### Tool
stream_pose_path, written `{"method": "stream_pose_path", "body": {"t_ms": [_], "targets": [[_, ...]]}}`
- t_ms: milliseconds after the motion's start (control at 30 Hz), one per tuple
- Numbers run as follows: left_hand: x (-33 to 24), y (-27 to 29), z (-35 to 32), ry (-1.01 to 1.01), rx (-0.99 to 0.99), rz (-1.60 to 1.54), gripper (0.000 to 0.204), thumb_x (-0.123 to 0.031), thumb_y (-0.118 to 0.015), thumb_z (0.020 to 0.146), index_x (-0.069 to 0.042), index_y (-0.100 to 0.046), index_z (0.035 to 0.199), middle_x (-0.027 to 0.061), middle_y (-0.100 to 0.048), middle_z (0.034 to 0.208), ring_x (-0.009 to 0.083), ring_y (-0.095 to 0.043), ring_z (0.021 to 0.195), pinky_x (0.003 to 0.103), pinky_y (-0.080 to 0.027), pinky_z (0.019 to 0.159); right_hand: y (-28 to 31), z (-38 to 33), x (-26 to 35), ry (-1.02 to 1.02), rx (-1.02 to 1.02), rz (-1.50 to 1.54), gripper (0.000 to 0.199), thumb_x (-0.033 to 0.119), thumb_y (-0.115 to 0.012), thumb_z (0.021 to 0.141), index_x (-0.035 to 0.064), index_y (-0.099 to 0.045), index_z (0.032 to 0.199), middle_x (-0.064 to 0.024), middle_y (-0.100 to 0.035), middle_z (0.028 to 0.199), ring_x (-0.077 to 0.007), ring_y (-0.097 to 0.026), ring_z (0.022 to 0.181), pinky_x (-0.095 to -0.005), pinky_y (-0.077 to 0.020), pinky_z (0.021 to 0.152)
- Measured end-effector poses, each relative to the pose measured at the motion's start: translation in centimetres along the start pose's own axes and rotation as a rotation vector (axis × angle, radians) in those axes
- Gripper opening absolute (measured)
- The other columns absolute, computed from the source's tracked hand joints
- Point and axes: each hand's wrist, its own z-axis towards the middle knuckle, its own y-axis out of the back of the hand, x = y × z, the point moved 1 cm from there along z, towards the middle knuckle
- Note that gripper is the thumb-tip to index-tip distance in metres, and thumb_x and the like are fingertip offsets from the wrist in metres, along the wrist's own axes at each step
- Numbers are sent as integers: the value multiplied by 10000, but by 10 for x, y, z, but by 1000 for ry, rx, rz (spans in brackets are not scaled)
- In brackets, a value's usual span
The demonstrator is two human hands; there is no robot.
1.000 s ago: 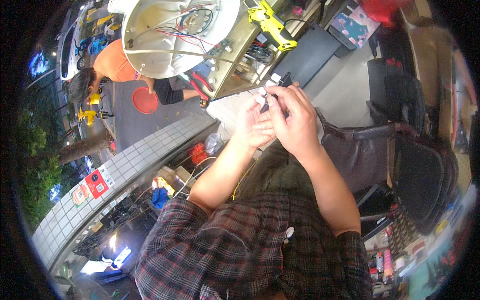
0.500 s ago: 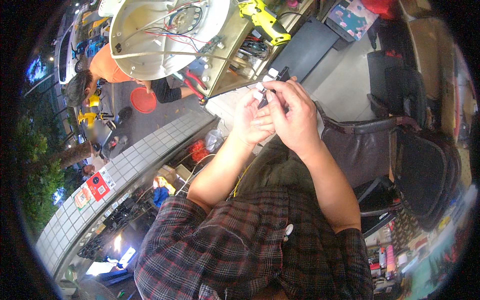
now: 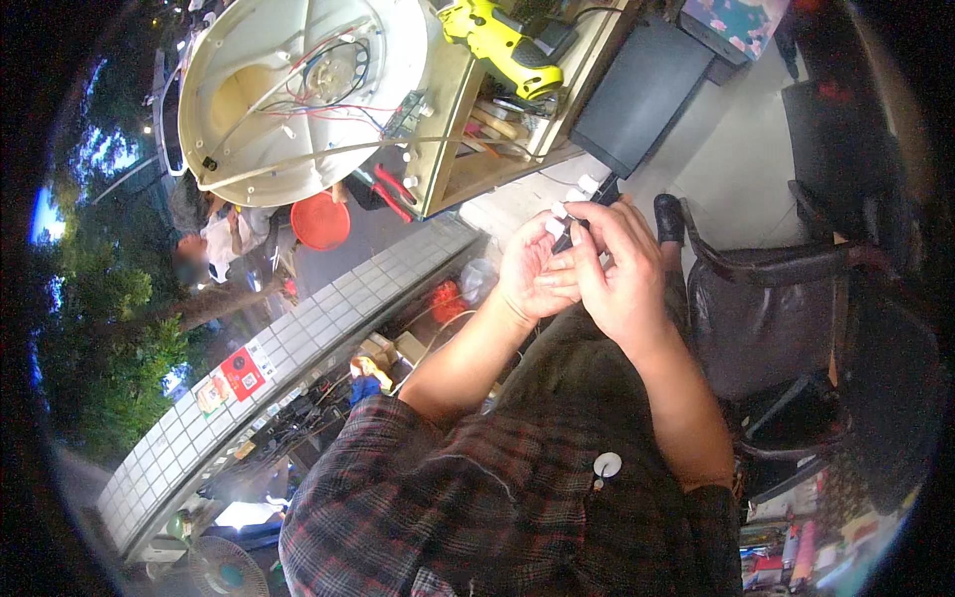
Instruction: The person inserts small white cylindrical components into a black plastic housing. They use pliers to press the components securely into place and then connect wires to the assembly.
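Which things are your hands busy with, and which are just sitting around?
In hand:
left hand and right hand, pressed together
small black part with white connectors, held between them

Lying about:
round cream housing with wires
yellow power drill
red-handled pliers
black armchair

I see both forearms rising from the lower middle of the frame and meeting just right of centre. My left hand (image 3: 527, 269) is curled, fingers bent inward toward the right. My right hand (image 3: 622, 269) lies against it, knuckles up, fingers pinched closed at the upper tips, both wrists bare.
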Motion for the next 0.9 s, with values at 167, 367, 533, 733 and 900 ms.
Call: {"method": "stream_pose_path", "body": {"t_ms": [167, 367, 533, 733, 900], "targets": [[7, -4, 11, 37, -27, 25, 475, -430, -422, 1044, 2, -616, 1076, -4, -406, 574, 112, -391, 431, 206, -355, 377, 18, -3, 3, -50, -8, 35, 161, 61, -632, 926, 28, -675, 1078, -168, -683, 975, -385, -655, 896, -474, -501, 925], [14, -23, 16, -21, -129, 29, 642, -339, -490, 1011, 3, -295, 1518, -3, -415, 575, 93, -412, 397, 189, -362, 358, 24, 3, 8, 27, -28, 17, 155, 49, -620, 921, 23, -669, 1066, -162, -690, 986, -371, -668, 926, -476, -500, 955], [13, -24, 15, 18, -6, -35, 564, -358, -434, 1029, 23, -408, 1444, 16, -416, 584, 107, -403, 420, 205, -375, 381, 21, 5, 13, 42, -10, -3, 174, 23, -626, 918, 22, -674, 1085, -131, -678, 940, -309, -655, 873, -430, -504, 914], [3, -13, 10, -3, 61, 41, 533, -323, -451, 1029, 37, -433, 1422, 56, -464, 628, 119, -426, 415, 211, -367, 380, 16, -1, 12, -90, -70, 142, 214, -28, -630, 934, 25, -678, 1136, -62, -651, 884, -152, -616, 765, -299, -515, 759], [4, -31, 10, 64, 113, -5, 547, -408, -411, 1039, 4, -471, 1393, 49, -451, 658, 150, -404, 475, 257, -361, 441, 19, 0, 13, -120, -89, 131, 214, 0, -649, 924, 42, -678, 1132, -97, -656, 900, -200, -651, 758, -323, -531, 722]]}}
